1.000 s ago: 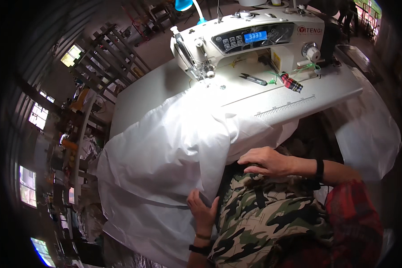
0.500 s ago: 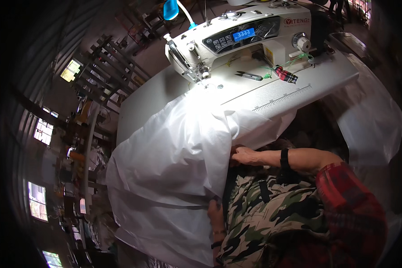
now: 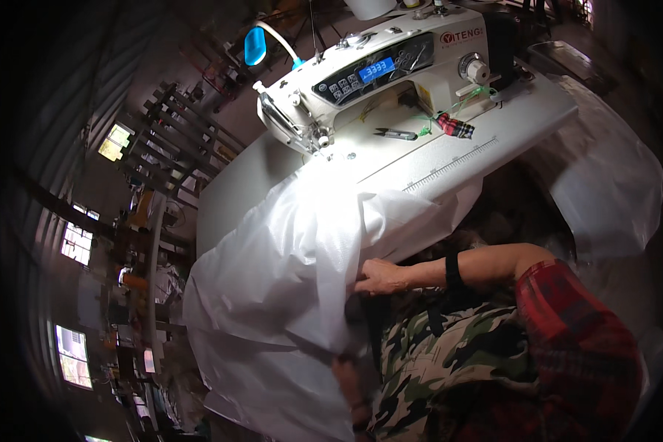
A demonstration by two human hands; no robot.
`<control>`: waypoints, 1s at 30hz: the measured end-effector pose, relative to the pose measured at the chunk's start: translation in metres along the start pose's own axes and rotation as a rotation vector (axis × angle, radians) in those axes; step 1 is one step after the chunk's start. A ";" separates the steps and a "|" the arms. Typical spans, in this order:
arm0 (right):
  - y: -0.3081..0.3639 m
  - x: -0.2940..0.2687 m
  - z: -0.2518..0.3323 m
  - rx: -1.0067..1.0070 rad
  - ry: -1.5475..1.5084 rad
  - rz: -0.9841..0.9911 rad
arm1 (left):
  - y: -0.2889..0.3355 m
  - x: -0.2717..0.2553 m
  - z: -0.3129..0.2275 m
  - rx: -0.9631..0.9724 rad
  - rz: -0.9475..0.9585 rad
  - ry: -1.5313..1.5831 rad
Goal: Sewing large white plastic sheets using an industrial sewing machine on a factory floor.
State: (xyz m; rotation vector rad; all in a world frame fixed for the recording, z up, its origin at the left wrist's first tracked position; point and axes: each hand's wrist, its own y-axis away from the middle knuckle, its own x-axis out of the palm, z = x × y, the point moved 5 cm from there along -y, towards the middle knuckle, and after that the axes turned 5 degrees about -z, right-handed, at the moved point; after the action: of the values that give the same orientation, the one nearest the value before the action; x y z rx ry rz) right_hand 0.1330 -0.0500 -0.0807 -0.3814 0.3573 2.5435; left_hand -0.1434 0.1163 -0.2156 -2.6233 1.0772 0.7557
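A large white sheet, thin and plastic-looking (image 3: 265,258), spreads in folds from under the needle end of a white sewing machine (image 3: 412,62) and hangs over the table's front edge. My right hand (image 3: 381,278) is closed on the sheet's near edge, fingertips partly behind the material. Lower down, at the sheet's hanging side by my lap, is my left hand (image 3: 346,376). It is dark and smeared by motion, so its fingers do not show clearly. Bright lamplight washes out the sheet near the needle.
On the white sewing table (image 3: 523,121) lie thread snips (image 3: 396,134) and a small red plaid cloth bundle (image 3: 455,127). A blue lamp (image 3: 255,46) hangs beside the machine head. More white sheeting (image 3: 604,177) drapes off the right end. A slatted rack (image 3: 191,125) stands beyond, at left.
The whole view has shifted, with the machine now lower and further left. More of my right hand's fingers shows at the sheet's edge. My left hand has become blurred.
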 end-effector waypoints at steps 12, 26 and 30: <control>-0.041 0.051 0.056 -0.580 -0.390 0.347 | 0.112 -0.177 -0.220 0.610 -0.645 -0.471; 0.060 0.002 -0.029 -0.102 -0.483 0.731 | 0.019 -0.178 -0.119 -0.184 -0.302 0.474; 0.095 -0.047 -0.093 0.219 -0.464 0.502 | 0.032 -0.147 -0.130 -0.205 -0.147 0.496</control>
State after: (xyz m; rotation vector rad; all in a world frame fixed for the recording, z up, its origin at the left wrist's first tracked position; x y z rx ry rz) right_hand 0.1380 -0.1804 -0.1344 0.4317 0.5996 2.9191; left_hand -0.2048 0.1332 -0.0273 -3.1228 0.9343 0.1895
